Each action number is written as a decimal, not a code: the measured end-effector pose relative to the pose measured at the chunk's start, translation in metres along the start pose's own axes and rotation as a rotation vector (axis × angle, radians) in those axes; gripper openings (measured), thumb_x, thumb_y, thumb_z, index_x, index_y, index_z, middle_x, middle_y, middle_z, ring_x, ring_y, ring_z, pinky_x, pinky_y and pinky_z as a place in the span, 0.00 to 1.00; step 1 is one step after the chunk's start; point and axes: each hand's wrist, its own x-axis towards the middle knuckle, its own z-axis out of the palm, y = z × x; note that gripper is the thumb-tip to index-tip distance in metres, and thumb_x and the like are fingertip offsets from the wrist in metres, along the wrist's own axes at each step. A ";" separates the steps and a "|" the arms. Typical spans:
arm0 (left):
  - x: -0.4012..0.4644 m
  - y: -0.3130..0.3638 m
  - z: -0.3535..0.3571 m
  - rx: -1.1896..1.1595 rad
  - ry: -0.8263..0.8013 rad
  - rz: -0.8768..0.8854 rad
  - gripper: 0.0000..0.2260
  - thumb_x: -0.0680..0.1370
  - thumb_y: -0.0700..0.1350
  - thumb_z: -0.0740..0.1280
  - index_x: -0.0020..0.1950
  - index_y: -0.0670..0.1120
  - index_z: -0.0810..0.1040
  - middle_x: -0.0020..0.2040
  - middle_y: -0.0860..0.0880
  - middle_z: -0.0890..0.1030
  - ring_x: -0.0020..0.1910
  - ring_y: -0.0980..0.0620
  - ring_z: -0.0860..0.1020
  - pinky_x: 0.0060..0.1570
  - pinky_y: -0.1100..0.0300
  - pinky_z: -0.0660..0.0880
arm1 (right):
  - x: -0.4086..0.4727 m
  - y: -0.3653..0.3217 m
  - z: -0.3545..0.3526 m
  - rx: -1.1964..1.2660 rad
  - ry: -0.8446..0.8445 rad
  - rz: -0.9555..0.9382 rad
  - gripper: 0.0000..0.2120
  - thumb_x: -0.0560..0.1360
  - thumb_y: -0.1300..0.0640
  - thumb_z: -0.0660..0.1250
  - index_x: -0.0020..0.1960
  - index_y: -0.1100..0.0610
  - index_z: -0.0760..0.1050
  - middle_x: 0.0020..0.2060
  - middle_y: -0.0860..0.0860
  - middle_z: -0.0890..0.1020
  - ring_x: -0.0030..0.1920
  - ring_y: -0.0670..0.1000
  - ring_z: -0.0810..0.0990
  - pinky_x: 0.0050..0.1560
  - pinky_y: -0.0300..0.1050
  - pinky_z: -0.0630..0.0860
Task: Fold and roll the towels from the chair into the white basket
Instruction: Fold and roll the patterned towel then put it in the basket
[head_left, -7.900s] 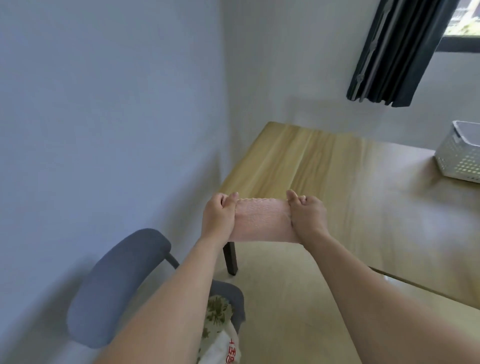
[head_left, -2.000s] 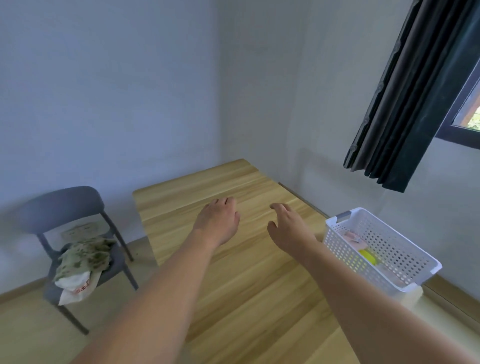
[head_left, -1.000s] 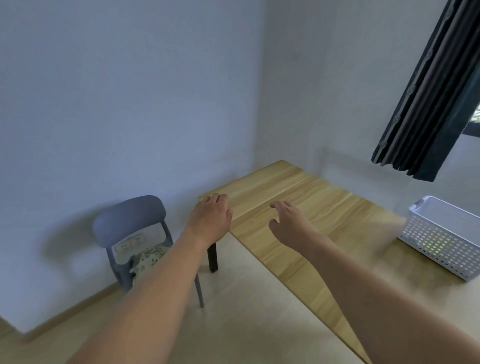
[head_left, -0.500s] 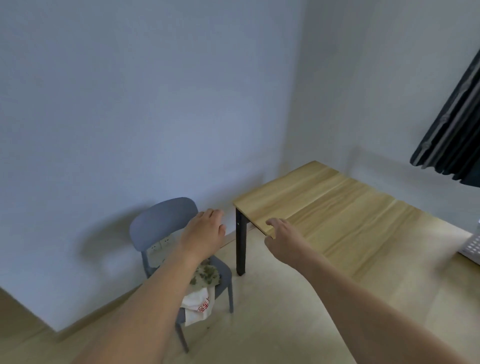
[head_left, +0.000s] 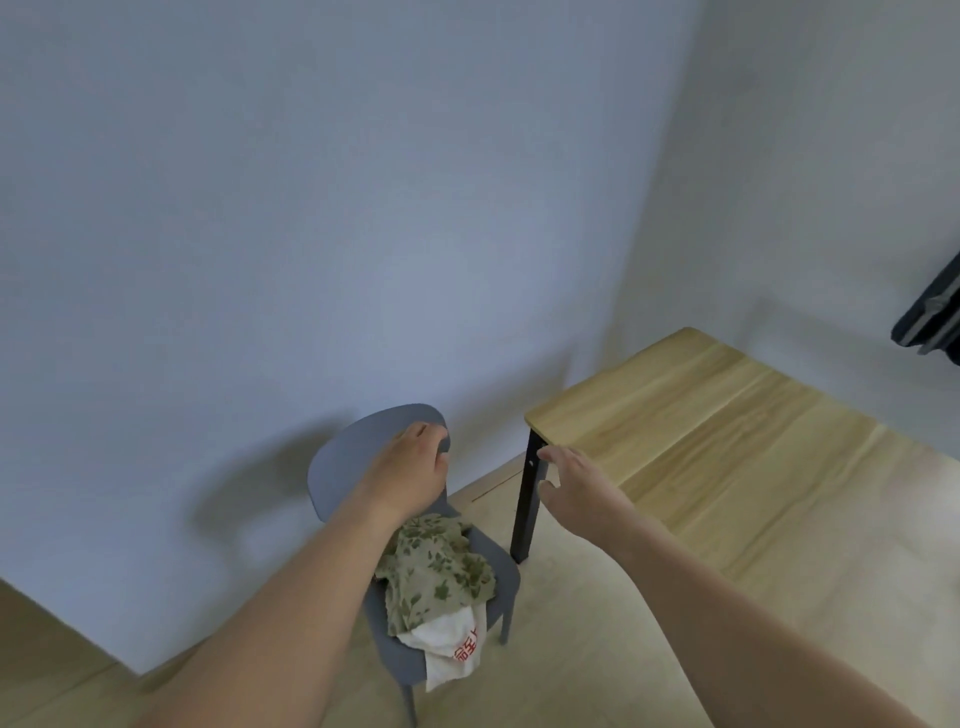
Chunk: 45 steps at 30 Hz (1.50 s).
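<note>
Reaching out with both arms, I have the fingers (head_left: 551, 456) of my right hand (head_left: 576, 486) spread and loose, holding nothing, in front of the near corner of the tabletop (head_left: 727, 441) and its black leg (head_left: 527, 509). My left hand (head_left: 410, 470) is extended too, palm down, its fingers gently curled and empty; in the head view it overlaps the curved backrest of the grey chair (head_left: 353, 457), though I cannot tell whether it touches the backrest or only hovers in front of it. Below my left wrist, on the chair's seat, lies a crumpled towel with a green leafy print (head_left: 436, 571). Under it, spilling over the front edge of the seat, hangs a white towel with red lettering (head_left: 452, 644). Both towels are unfolded and bunched in one heap, the printed one on top. The chair stands against the pale wall (head_left: 311, 208), just beside the tabletop's corner, on a light floor (head_left: 571, 649). The wooden tabletop stretches away to my right, bare across the part I can see. At the far right edge a dark curtain (head_left: 935, 322) hangs down. The white basket is outside the view.
</note>
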 end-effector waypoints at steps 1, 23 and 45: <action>0.005 -0.006 0.003 -0.007 -0.004 0.008 0.16 0.82 0.44 0.55 0.69 0.45 0.68 0.68 0.48 0.70 0.65 0.49 0.69 0.59 0.59 0.67 | 0.011 -0.003 0.008 0.006 -0.009 -0.004 0.23 0.79 0.57 0.57 0.74 0.55 0.61 0.73 0.51 0.64 0.70 0.51 0.67 0.66 0.45 0.66; 0.158 -0.266 0.254 -0.125 -0.401 0.179 0.16 0.82 0.45 0.56 0.69 0.48 0.68 0.68 0.51 0.71 0.63 0.54 0.72 0.57 0.63 0.69 | 0.221 0.071 0.307 -0.048 -0.106 0.264 0.11 0.79 0.59 0.57 0.61 0.54 0.69 0.56 0.51 0.74 0.53 0.50 0.74 0.53 0.41 0.73; 0.018 -0.354 0.485 -0.071 -0.074 0.587 0.15 0.75 0.55 0.61 0.59 0.52 0.71 0.59 0.56 0.69 0.59 0.55 0.67 0.61 0.60 0.67 | 0.187 0.210 0.539 -0.030 0.240 0.157 0.13 0.72 0.62 0.61 0.53 0.50 0.66 0.49 0.45 0.71 0.51 0.52 0.72 0.54 0.47 0.73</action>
